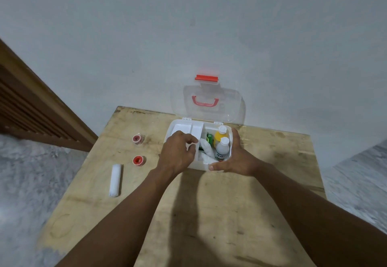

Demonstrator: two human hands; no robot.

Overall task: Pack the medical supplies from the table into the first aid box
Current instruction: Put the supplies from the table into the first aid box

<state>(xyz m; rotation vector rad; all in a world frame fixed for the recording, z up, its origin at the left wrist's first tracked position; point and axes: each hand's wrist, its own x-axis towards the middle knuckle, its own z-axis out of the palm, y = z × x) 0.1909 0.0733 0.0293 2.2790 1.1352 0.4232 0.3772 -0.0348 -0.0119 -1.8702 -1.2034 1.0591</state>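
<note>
A bare plywood table [209, 214] stands against a pale grey wall [188, 26], with a slatted wooden door [25, 107] to the left and mottled grey floor on both sides.

The left hand [178, 153] is curled over the left half of the white first aid box [201, 165], fingers bent around the edge of a white inner tray [184, 127] that sits in that half; it grips the tray's right edge. The right hand [236, 158] clasps the box's right front corner, thumb laid along the front wall and fingers up the right side wall.

Between the hands, the box's right half holds a white bottle [222, 149] with a white cap, a yellow bottle [220, 136] behind it, a small green packet [209, 137] and white gauze rolls [206, 148] to their left. The clear lid [230, 103] stands open behind, leaning toward the wall, with a red carry handle [205, 101] and a red latch [207, 77] at its top edge.

Left of the box, on the table, lie two small red tape rolls, one farther [138, 138] and one nearer [139, 160], well apart from each other. Nearer still and further left lies a white rolled bandage [115, 180], lengthwise toward the camera.
</note>
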